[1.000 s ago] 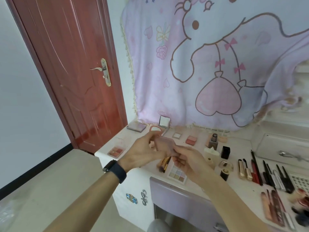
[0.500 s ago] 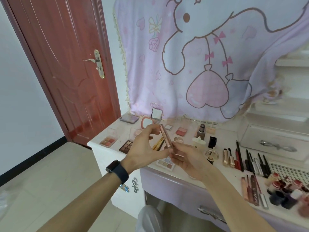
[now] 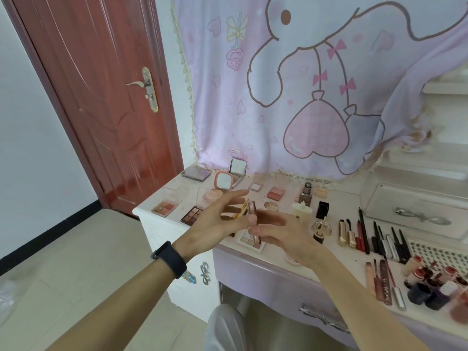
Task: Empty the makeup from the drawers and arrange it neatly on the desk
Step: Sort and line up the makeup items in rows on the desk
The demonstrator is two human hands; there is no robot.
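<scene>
one pink tube (image 3: 252, 211): right hand (image 3: 286, 236) pinches it, left hand (image 3: 215, 224) touches it.

You have bright, even, diffuse light with faint shadows on the counter (image 3: 339, 209). Sheen streaks the door (image 3: 106, 110) at 10 o'clock. Frame edges bow outward. Motion blur softens the left hand (image 3: 215, 224), right hand (image 3: 286, 234), pink tube (image 3: 252, 210) and the bottles (image 3: 417, 293) at 4 o'clock.
</scene>
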